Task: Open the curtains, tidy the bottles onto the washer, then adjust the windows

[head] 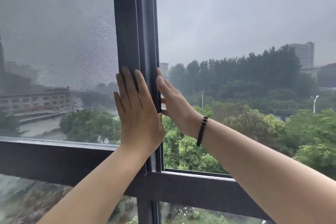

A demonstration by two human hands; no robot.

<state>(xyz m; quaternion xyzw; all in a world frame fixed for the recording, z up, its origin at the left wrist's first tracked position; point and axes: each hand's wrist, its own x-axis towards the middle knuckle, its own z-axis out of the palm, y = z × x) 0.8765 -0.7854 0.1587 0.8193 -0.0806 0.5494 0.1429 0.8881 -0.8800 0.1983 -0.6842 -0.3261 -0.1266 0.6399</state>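
We are pressing our left hand (139, 112) flat, fingers spread, against the dark upright of the window frame (135, 23). Our right hand (172, 101) is lying open too, edge-on just beside the frame's right side, its fingers pointing up along it. Both arms are reaching up from below. A mesh screen (58, 50) is filling the left pane. A black bead bracelet (202, 130) is circling our right wrist.
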